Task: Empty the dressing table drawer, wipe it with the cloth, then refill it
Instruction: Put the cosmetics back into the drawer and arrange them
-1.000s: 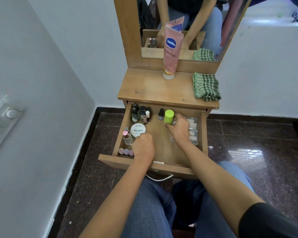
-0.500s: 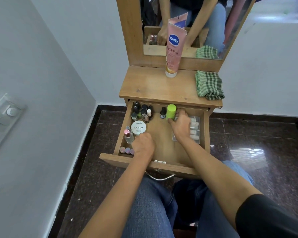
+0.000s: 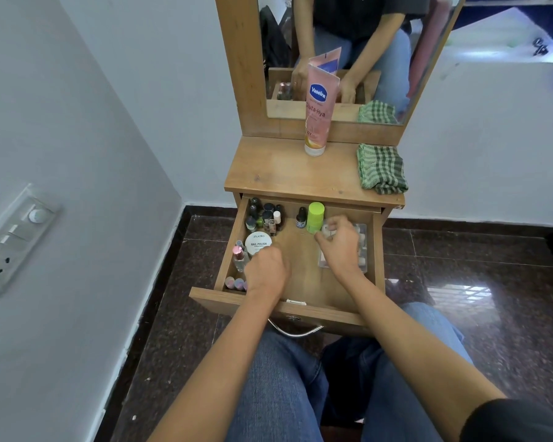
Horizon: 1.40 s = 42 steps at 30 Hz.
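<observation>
Green-capped bottle (image 3: pixel 315 215) upright at back of drawer (image 3: pixel 304 279), mid-frame, long axis vertical. Sits just left of right hand (image 3: pixel 340 250), on the thumb side; touching or a hair apart, too blurred to say. Its fingers (image 3: pixel 336 222) curled and motion-smeared above clear case (image 3: pixel 362 247) at drawer's right; can't tell if anything is pinched. Left hand (image 3: pixel 265 271) lower left in drawer, knuckles up, fingertips tucked under and hidden; grip unknown. Beside white nail polish jar (image 3: pixel 258 243), small bottles (image 3: pixel 264 215) behind. Judging by contents, emptying barely begun: only pink tube (image 3: pixel 316 106) and green check cloth (image 3: pixel 382 169) up on surface (image 3: pixel 278 177). Right hand clearly nearer the bottle. Likely a side grasp, then straight up. Mind dropper bottle (image 3: pixel 300 217) just left of it.
</observation>
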Tool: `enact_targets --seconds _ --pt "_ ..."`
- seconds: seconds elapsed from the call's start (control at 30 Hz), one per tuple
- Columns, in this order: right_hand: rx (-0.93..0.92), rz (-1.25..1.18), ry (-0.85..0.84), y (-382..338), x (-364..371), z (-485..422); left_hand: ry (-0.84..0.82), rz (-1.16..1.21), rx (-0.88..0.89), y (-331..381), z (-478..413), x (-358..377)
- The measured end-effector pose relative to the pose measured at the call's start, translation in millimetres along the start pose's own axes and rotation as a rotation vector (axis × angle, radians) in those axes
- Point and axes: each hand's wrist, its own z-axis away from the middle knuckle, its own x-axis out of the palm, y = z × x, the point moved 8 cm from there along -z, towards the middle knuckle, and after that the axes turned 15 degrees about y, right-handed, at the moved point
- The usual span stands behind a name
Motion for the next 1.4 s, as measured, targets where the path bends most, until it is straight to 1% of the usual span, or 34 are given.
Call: enact_targets --seconds 0.13,0.2,0.27,0.4,0.53,0.67,0.83,1.03,1.13,1.2,1.3,1.4 --pt "-0.083 -0.147 0.045 -32.4 -22.4 -3.2 0.118 0.164 0.012 5.4 2.9 -19.5" --pt "-0.091 -0.220 0.070 -49.4 -30.2 -19.4 0.179 0.233 0.005 6.6 7.8 -26.9" --pt "-0.093 -0.236 0.087 -65.8 -34.2 -43.3 0.222 0.284 -0.004 7.5 14.8 -30.2" --pt "-0.097 -0.187 0.103 -96.5 -31.9 -98.0 0.240 0.332 -0.005 10.9 23.6 -28.9" --pt "-0.072 -0.189 0.125 -116.4 -25.7 -140.2 0.247 0.370 0.011 9.3 27.7 -25.6" --pt "-0.039 -0.169 0.159 -124.6 -18.2 -165.5 0.219 0.377 -0.060 -0.3 29.8 -17.9" --pt "-0.026 -0.181 0.135 -122.4 -5.6 -173.4 0.196 0.387 -0.097 -3.9 29.4 -13.1" --pt "-0.032 -0.204 0.117 -119.3 -1.1 -175.6 0.210 0.384 -0.108 -5.4 30.3 -12.9" --pt "-0.064 -0.216 0.113 -120.7 0.4 -175.0 0.214 0.402 -0.110 -6.2 30.2 -11.7" --pt "-0.113 -0.217 0.116 -123.1 -0.4 -172.7 0.202 0.458 -0.125 -8.1 28.9 -10.8" --pt "-0.186 -0.244 0.111 -131.0 -8.6 -165.4 0.207 0.615 -0.150 -10.7 24.0 -13.9" --pt "-0.255 -0.352 0.025 -146.3 -23.6 -150.5 0.278 0.769 -0.190 -15.1 18.9 -26.3"
